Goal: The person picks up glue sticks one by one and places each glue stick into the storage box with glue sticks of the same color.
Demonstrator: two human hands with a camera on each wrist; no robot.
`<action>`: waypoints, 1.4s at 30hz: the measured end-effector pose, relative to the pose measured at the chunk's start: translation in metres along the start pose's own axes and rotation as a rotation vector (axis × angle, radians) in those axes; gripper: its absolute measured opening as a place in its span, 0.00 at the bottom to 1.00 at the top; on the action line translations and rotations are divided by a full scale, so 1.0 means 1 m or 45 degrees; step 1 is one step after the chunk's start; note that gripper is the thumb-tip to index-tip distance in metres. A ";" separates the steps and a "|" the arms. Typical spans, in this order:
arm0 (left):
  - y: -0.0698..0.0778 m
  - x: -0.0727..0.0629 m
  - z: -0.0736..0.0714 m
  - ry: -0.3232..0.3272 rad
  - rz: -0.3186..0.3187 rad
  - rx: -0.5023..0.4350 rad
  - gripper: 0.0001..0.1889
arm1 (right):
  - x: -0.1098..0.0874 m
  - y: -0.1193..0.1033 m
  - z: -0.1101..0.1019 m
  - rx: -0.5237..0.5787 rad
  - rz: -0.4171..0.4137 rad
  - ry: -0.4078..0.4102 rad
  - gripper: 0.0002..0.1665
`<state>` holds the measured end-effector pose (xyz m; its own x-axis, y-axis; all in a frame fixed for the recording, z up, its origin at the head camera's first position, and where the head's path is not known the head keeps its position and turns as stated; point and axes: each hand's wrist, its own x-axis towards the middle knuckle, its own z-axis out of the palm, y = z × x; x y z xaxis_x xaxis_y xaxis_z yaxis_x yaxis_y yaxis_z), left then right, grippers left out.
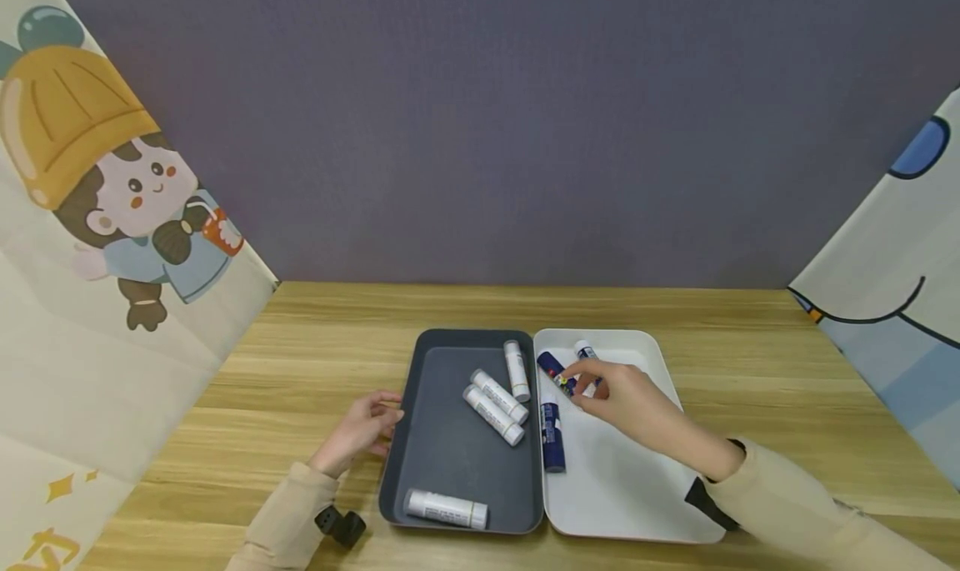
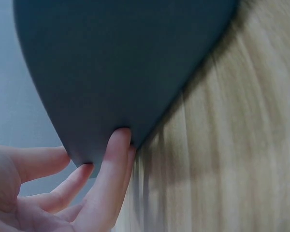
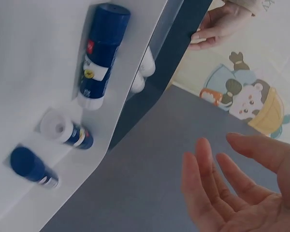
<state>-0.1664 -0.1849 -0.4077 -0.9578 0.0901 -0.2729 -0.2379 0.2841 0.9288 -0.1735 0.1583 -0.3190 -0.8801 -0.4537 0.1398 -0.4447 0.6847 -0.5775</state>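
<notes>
My left hand (image 1: 365, 428) holds the left rim of a dark grey tray (image 1: 435, 471); in the left wrist view the thumb meets the rim and the fingers (image 2: 117, 159) press the outer wall. Several white glue sticks (image 1: 446, 508) lie in that tray, one near its front and the others toward its right side. Over the white tray (image 1: 622, 504) hovers my right hand (image 1: 626, 396), its fingers loosely bent. The right wrist view shows this hand (image 3: 237, 188) holding nothing, apart from three blue glue sticks (image 3: 101, 53) lying in the white tray.
Both trays stand side by side on a wooden table (image 1: 315, 346). A dark grey panel (image 1: 525, 137) rises behind the table. Printed cloths hang at the left (image 1: 90, 371) and right (image 1: 885, 254). A black device (image 1: 341, 525) sits at the left cuff.
</notes>
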 end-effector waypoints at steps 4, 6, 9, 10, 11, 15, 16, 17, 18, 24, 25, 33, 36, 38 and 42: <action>0.000 0.001 0.000 0.003 0.004 0.003 0.18 | -0.006 0.008 -0.007 0.012 0.034 0.021 0.15; -0.001 0.001 0.000 0.003 0.009 0.009 0.18 | -0.009 0.012 -0.010 0.020 0.048 0.027 0.15; -0.001 0.001 0.000 0.004 0.016 0.014 0.18 | -0.014 0.020 -0.015 0.031 0.077 0.037 0.15; -0.001 0.001 0.000 0.005 0.015 0.014 0.18 | -0.016 0.023 -0.017 0.035 0.091 0.035 0.15; -0.001 0.001 0.000 0.006 0.015 0.012 0.18 | -0.018 0.025 -0.018 0.037 0.103 0.037 0.15; -0.001 0.001 0.001 0.017 0.012 0.010 0.18 | -0.026 0.035 -0.024 0.022 0.124 0.063 0.15; -0.001 0.001 0.001 0.020 0.011 0.011 0.18 | -0.028 0.038 -0.025 0.014 0.125 0.072 0.15; -0.001 0.001 0.001 0.024 0.012 0.013 0.18 | -0.030 0.040 -0.026 0.007 0.125 0.085 0.15; -0.001 0.001 0.001 0.026 0.011 0.015 0.17 | -0.032 0.043 -0.027 0.002 0.129 0.095 0.15; -0.001 0.001 0.001 0.029 0.004 0.014 0.17 | -0.043 0.056 -0.031 0.003 0.186 0.104 0.16; -0.001 0.001 0.001 0.029 0.002 0.014 0.17 | -0.045 0.058 -0.032 0.005 0.197 0.103 0.16; 0.001 -0.001 0.000 0.017 -0.006 0.016 0.18 | -0.057 0.075 -0.034 -0.014 0.282 0.111 0.18; 0.001 -0.001 0.000 0.007 -0.003 0.021 0.18 | -0.060 0.080 -0.034 -0.051 0.314 0.118 0.18; 0.001 -0.001 -0.001 0.001 -0.001 0.021 0.18 | -0.063 0.083 -0.034 -0.071 0.329 0.126 0.18; -0.001 0.000 0.000 -0.001 0.000 0.016 0.18 | -0.067 0.090 -0.033 -0.105 0.339 0.144 0.17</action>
<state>-0.1665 -0.1855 -0.4082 -0.9577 0.0908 -0.2729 -0.2358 0.2959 0.9257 -0.1600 0.2692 -0.3536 -0.9784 -0.1889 0.0837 -0.2039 0.8170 -0.5394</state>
